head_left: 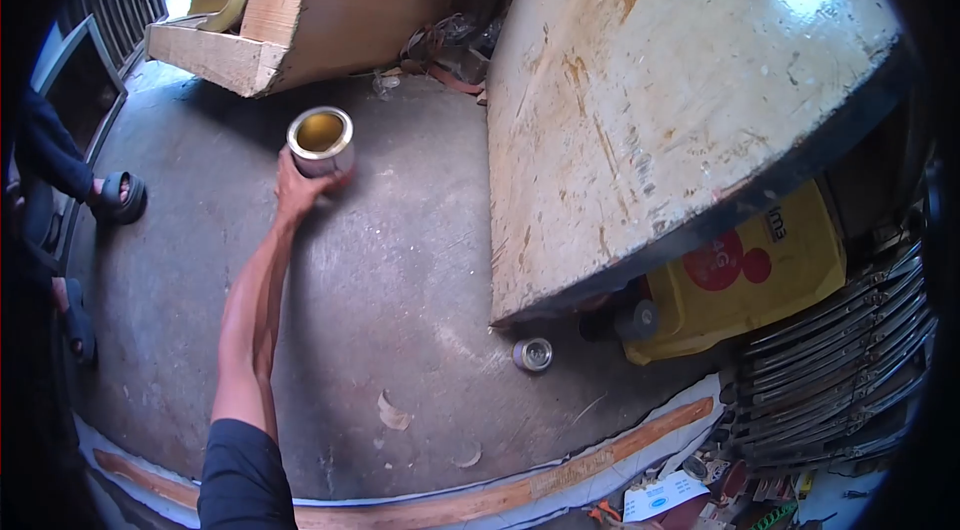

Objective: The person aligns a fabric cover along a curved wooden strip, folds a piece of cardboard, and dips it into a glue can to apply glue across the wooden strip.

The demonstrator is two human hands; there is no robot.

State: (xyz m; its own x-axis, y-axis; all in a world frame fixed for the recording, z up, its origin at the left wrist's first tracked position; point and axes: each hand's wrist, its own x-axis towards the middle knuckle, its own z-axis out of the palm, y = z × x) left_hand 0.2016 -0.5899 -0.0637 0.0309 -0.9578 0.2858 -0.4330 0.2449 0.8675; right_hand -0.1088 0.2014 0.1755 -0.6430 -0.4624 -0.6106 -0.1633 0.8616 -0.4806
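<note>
An open metal tin (321, 133) with a shiny rim and a yellowish inside is at the upper left of the floor. My left hand (302, 188) reaches out from the bottom edge and is closed around the near side of this tin, fingers on its left and thumb on its right. The tin's mouth faces up; whether its base touches the floor cannot be made out. My right hand is out of the frame.
A worn pale tabletop (640, 120) fills the upper right. A small can (533, 355) is on the floor by its corner, near a yellow sack (750, 270). A wooden frame (275, 20) stands at the top. Another person's sandalled foot (120, 197) is at the left.
</note>
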